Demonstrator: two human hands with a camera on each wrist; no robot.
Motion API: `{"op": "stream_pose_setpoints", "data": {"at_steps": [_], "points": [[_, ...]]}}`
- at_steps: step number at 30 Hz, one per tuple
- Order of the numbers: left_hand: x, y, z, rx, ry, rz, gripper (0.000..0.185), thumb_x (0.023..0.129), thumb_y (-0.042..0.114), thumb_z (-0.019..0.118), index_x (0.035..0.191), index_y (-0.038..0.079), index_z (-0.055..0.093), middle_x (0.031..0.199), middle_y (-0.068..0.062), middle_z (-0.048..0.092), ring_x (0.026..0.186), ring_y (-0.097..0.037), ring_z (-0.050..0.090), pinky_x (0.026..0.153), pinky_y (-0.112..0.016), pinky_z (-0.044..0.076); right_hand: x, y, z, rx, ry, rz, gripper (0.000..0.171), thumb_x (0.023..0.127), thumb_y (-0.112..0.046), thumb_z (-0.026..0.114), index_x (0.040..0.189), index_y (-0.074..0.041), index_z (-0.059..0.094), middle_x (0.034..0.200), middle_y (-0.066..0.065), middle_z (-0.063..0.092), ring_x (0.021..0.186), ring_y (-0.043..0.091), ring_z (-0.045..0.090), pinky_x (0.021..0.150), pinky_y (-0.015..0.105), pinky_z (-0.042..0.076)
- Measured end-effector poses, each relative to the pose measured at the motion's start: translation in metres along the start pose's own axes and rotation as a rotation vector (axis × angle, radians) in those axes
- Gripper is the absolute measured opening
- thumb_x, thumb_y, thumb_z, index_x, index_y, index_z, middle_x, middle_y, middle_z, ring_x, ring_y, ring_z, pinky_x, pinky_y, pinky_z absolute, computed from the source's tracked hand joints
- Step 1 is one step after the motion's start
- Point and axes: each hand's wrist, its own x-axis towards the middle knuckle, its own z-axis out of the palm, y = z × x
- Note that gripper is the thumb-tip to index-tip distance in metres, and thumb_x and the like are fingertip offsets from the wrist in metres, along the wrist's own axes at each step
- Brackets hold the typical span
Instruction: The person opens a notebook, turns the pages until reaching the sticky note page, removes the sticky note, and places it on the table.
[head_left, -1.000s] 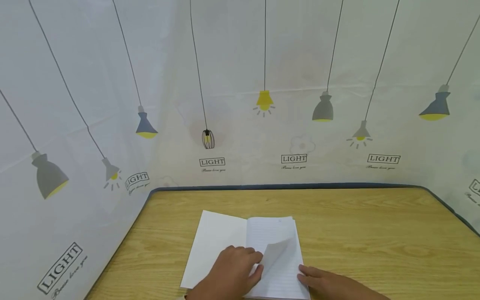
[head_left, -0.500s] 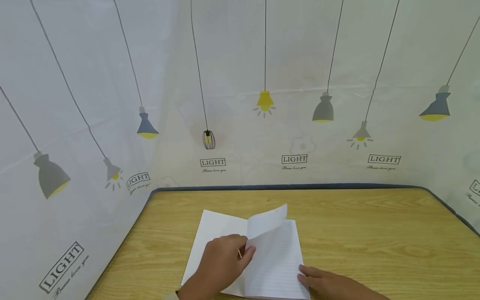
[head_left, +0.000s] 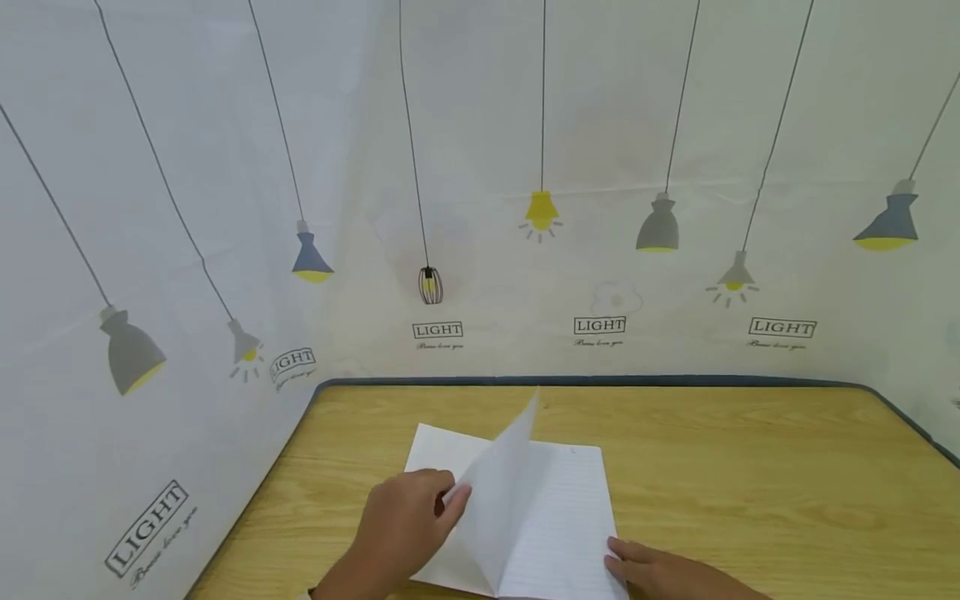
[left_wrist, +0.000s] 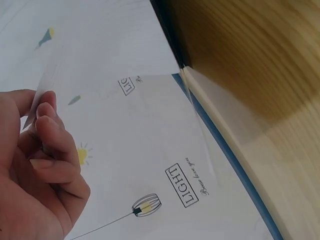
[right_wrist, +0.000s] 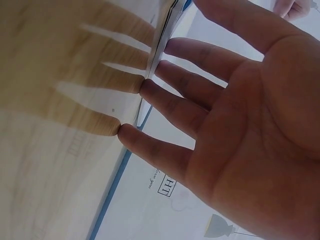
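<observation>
An open notebook [head_left: 558, 517] with lined pages lies near the front of the table. My left hand [head_left: 408, 517] pinches a page [head_left: 502, 475] between thumb and fingers over the left side, and the page stands raised from the spine. In the left wrist view the left hand [left_wrist: 42, 155] has its fingers curled around the page's edge. My right hand [head_left: 667, 571] rests at the notebook's right edge. The right wrist view shows the right hand [right_wrist: 220, 110] with fingers extended, fingertips against the notebook edge [right_wrist: 162, 42] and the tabletop.
The wood-grain table [head_left: 720, 467] extends around the notebook, with a dark blue edge [head_left: 600, 381] at the back. Behind and to the left hangs a pale sheet [head_left: 480, 167] printed with lamps and the word LIGHT.
My left hand has moved left with the page, lifting it from the right side until it stands upright near the spine. The right hand keeps its place at the notebook's edge.
</observation>
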Motion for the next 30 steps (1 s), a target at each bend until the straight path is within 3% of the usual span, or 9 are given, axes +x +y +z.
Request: {"op": "stream_pose_setpoints", "data": {"at_steps": [5,11,17,22,30], "points": [[-0.009,-0.009,-0.008,0.052,-0.029,-0.040,0.049,0.089,0.033,0.073,0.056,0.025,0.038,0.052,0.016,0.027,0.048,0.003,0.022,0.045,-0.018,0.018,-0.004,-0.010,-0.006,0.019,0.011,0.019,0.073,0.091,-0.057,0.062,0.143,-0.007,0.054,0.149,0.019,0.050,0.135,0.024,0.053,0.101,0.034,0.051],[-0.018,-0.015,-0.018,0.108,-0.101,-0.102,0.047,0.088,0.033,0.074,0.055,0.025,0.040,0.051,0.014,0.030,0.048,0.000,0.025,0.044,-0.019,0.021,-0.005,-0.006,-0.004,-0.006,0.030,-0.040,0.075,0.091,-0.056,0.064,0.143,-0.003,0.053,0.149,0.023,0.049,0.135,0.026,0.053,0.100,0.033,0.052],[-0.025,-0.021,-0.023,0.130,-0.211,-0.168,0.046,0.087,0.032,0.074,0.055,0.023,0.042,0.049,0.012,0.034,0.047,-0.003,0.029,0.044,-0.021,0.023,-0.003,0.015,0.008,-0.021,0.062,-0.112,0.074,0.092,-0.053,0.065,0.145,-0.004,0.051,0.150,0.023,0.048,0.137,0.023,0.051,0.100,0.030,0.051],[-0.030,-0.026,-0.022,0.121,-0.286,-0.215,0.045,0.086,0.029,0.075,0.054,0.021,0.044,0.049,0.011,0.034,0.047,-0.004,0.031,0.044,-0.022,0.024,0.006,0.041,0.028,-0.061,0.107,-0.126,0.075,0.091,-0.062,0.061,0.147,-0.014,0.050,0.153,0.013,0.047,0.138,0.020,0.050,0.100,0.030,0.051],[-0.029,-0.030,-0.020,0.141,-0.362,-0.244,0.046,0.084,0.030,0.078,0.054,0.020,0.044,0.049,0.009,0.035,0.047,-0.005,0.033,0.045,-0.024,0.024,0.011,0.046,0.031,-0.084,0.096,-0.103,0.079,0.089,-0.067,0.059,0.147,-0.013,0.051,0.152,0.015,0.048,0.136,0.025,0.053,0.098,0.033,0.052]]}}
